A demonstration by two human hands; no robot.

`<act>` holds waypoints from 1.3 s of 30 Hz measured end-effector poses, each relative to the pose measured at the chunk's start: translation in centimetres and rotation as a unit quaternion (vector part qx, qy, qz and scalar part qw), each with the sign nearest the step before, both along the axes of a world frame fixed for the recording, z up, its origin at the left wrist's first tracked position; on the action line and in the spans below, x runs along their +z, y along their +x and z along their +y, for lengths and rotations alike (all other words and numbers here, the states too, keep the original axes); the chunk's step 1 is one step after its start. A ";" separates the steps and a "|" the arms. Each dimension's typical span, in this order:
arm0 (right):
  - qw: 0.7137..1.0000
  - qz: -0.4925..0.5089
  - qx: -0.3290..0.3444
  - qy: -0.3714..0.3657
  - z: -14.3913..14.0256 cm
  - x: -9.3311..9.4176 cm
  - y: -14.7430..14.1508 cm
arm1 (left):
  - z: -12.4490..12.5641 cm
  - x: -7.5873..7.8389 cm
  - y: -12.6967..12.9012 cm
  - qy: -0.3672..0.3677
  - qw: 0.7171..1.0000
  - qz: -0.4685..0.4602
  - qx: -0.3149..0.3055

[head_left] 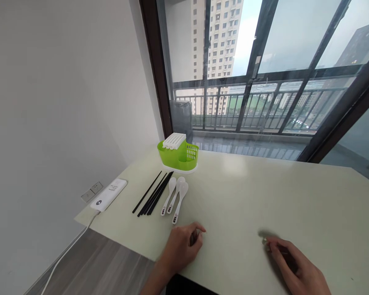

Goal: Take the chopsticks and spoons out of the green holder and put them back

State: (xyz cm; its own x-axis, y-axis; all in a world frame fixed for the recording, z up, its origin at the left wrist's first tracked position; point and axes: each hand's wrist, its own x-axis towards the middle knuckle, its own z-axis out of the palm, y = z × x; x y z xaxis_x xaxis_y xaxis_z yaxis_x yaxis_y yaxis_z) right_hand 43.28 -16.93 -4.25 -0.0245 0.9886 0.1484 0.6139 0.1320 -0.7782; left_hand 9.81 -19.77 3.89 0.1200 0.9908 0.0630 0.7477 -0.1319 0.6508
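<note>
My left hand (184, 246) rests at the table's near edge with its fingers loosely curled. Its thumb and forefinger tips stand slightly apart, with nothing between them. Just beyond it lie several white spoons (181, 192), bowls pointing away and printed handles toward me. Left of the spoons is a bundle of black chopsticks (156, 194), one lying a little apart. Over the right part of the table, my right hand (295, 264) has thumb and fingertips drawn together; I see no object in it. Behind the spoons stands a green utensil holder (175, 157) with a white slotted top.
A white power bank (110, 194) lies at the table's left edge, its white cable (67, 248) hanging off the side. A wall socket (92, 191) is beside it. The pale table (249, 196) reaches toward a large window (258, 82) with a balcony railing outside.
</note>
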 end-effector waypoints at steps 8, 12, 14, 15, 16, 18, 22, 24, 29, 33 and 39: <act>1.000 -0.013 0.001 -0.012 0.1 0.0 0.0 | 0.0 -0.1 0.0 -0.006 1.000 -0.004 0.011; 1.000 -0.004 0.007 -0.006 0.0 0.2 -0.1 | 0.0 0.2 0.0 -0.008 1.000 0.002 0.008; 1.000 0.001 0.007 -0.006 0.0 0.2 -0.2 | 0.0 0.3 0.0 -0.007 1.000 0.001 0.008; 1.000 0.004 0.006 -0.005 0.0 0.2 -0.2 | 0.0 0.3 0.0 -0.007 1.000 0.001 0.008; 1.000 0.007 0.005 -0.005 0.0 0.2 -0.2 | 0.0 0.3 0.0 -0.005 1.000 0.001 0.008; 1.000 0.010 0.003 -0.005 0.0 0.3 -0.2 | -0.1 0.3 0.1 -0.001 1.000 0.000 0.006; 1.000 0.009 0.010 -0.005 -0.1 0.7 -0.4 | -0.6 0.8 -0.4 0.001 1.000 -0.008 -0.007; 1.000 0.010 0.013 -0.006 -0.1 0.8 -0.5 | -1.1 1.3 -1.5 -0.002 1.000 -0.005 -0.008; 1.000 0.015 0.018 -0.005 0.0 0.6 -0.5 | -2.8 3.1 -6.4 0.020 0.995 0.015 0.094; 1.000 0.018 0.016 -0.001 0.0 0.4 -0.5 | -4.5 4.0 -10.4 0.029 0.981 0.014 0.193; 0.999 0.031 0.018 0.010 0.1 1.0 -0.9 | -5.1 3.4 -12.6 0.097 0.946 0.088 0.296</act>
State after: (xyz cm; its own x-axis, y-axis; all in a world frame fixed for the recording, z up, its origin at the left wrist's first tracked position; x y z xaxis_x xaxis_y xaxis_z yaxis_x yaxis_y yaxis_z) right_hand 42.33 -16.83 -3.26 -0.0495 0.9840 0.1711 0.5587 0.1693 -0.8119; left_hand -2.78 -24.92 7.31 -0.4261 0.8596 0.2819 0.8232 0.2391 0.5150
